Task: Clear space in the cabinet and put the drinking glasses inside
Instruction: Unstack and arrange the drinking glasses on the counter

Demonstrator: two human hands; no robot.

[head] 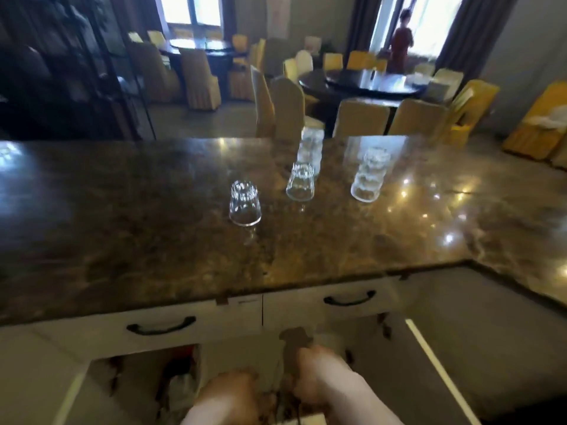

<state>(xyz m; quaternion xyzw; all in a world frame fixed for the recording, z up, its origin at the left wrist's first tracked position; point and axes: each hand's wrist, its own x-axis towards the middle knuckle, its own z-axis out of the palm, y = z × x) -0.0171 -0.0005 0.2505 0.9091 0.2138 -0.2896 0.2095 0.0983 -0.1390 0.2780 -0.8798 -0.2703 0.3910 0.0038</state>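
Observation:
Clear drinking glasses stand upside down on the brown marble counter [153, 240]: a single glass [244, 205], another single glass [300, 186], a tall stack [311, 145] behind it, and a shorter stack [369, 176] to the right. Below the counter the cabinet [147, 372] is open. My left hand [228, 391] and my right hand [310, 371] reach down into it, both blurred. A dark brown object [294, 337] sits just above my right hand; whether either hand grips anything is unclear.
Two white drawers with black handles [161, 328] [349, 299] sit under the counter edge. Cabinet doors swing out at left [69, 397] and right [438, 372]. A white bag [181, 384] lies inside the cabinet. Beyond are dining tables, yellow-covered chairs and a person by the window [400, 44].

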